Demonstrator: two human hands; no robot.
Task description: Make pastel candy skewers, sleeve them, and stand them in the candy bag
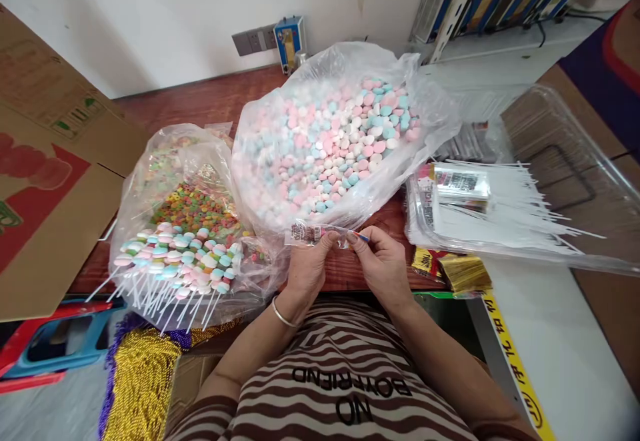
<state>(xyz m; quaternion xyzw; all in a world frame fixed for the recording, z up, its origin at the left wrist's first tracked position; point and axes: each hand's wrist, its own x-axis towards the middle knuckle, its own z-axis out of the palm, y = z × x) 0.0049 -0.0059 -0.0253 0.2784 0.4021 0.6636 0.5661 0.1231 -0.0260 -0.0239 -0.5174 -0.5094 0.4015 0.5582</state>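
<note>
My left hand (306,271) pinches a small clear printed plastic bag (303,233) just above the table's front edge. My right hand (383,261) has thumb and forefinger closed at the bag's right end, where a small blue tip shows; what that tip belongs to is hidden. Behind both hands lies a large clear sack of pink, white and blue candies (345,141). Left of my hands, candy skewers on white sticks (175,258) rest on a bag of small ring-shaped coloured candies (200,211).
On the right, a clear plastic tray (425,228) holds white sticks (515,201) and a stack of printed bags (463,184). Gold twist ties (465,273) lie at the table edge. Cardboard boxes stand left (55,161) and right. Gold and purple beaded strands (143,374) hang below left.
</note>
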